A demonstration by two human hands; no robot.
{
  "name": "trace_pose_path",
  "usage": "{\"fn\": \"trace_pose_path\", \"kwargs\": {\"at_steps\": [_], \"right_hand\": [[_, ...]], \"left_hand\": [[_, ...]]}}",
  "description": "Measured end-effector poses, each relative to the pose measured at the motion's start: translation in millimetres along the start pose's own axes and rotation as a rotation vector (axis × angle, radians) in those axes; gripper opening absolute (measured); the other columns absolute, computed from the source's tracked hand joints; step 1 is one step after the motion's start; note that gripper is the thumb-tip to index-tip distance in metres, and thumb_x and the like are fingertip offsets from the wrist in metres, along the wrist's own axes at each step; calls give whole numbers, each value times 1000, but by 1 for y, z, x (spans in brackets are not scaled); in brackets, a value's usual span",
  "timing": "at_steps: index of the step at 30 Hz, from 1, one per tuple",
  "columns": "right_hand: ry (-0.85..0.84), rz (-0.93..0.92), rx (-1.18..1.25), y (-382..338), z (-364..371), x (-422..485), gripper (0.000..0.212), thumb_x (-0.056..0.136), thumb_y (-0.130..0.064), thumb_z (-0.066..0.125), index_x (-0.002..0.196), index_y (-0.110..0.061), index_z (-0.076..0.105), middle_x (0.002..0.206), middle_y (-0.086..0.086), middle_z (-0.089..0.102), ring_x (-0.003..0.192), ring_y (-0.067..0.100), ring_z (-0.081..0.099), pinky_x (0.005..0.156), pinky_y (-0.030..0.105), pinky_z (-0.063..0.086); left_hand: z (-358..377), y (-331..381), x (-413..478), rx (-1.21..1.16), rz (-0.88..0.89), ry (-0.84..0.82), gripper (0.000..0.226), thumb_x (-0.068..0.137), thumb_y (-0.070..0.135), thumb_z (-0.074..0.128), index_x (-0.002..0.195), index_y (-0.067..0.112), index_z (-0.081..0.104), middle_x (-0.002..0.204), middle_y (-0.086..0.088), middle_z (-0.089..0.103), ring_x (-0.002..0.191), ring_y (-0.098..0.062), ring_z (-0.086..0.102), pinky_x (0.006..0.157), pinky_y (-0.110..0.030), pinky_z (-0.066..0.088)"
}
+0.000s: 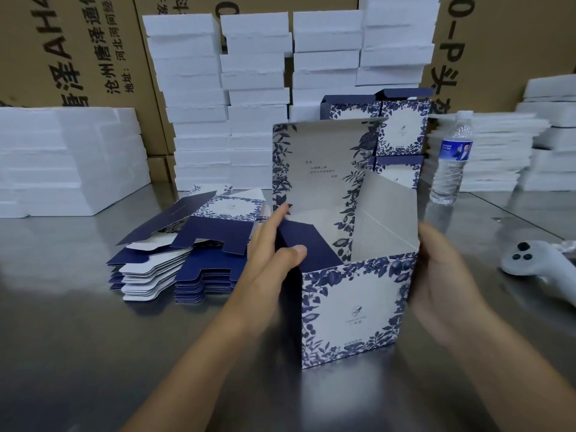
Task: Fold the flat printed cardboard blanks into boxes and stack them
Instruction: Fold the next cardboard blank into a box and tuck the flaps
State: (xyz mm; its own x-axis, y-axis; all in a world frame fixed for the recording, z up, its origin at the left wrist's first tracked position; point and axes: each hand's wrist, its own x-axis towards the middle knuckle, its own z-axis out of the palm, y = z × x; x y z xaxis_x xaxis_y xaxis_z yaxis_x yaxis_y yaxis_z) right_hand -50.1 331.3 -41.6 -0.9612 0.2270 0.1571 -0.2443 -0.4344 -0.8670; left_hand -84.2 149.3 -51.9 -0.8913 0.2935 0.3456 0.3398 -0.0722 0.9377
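- While its lid (321, 163) stands open, the left hand (268, 260), grip spread, presses a blue flap (308, 241) of the box (352, 310).
- The right hand (442, 272) touches the opposite wall; its grip is blurred and cannot be told.

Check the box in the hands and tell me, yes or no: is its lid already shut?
No: the lid of the box stands upright and open, while the left hand presses a navy side flap inward.
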Motion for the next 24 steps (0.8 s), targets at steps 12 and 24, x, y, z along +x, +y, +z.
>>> {"fn": "trace_pose_path", "kwargs": {"at_steps": [12,24], "right_hand": [[55,55,-228,-3,5,-5,32,91,-28,48,101,-8,71,101,17,71,90,31,65,86,46,50],[-130,104,-133,-10,6,-17,41,49,-38,66,84,-19,74,77,-1,74,61,12,70,50,20,52]], "left_hand": [[-2,2,3,-88,74,85,55,75,31,47,127,51,49,142,24,40,135,-4,36,114,-44,30],[0,7,6,-48,62,118,47,78,28,46,109,61,58,123,38,52,128,-9,47,110,-48,34]]}}
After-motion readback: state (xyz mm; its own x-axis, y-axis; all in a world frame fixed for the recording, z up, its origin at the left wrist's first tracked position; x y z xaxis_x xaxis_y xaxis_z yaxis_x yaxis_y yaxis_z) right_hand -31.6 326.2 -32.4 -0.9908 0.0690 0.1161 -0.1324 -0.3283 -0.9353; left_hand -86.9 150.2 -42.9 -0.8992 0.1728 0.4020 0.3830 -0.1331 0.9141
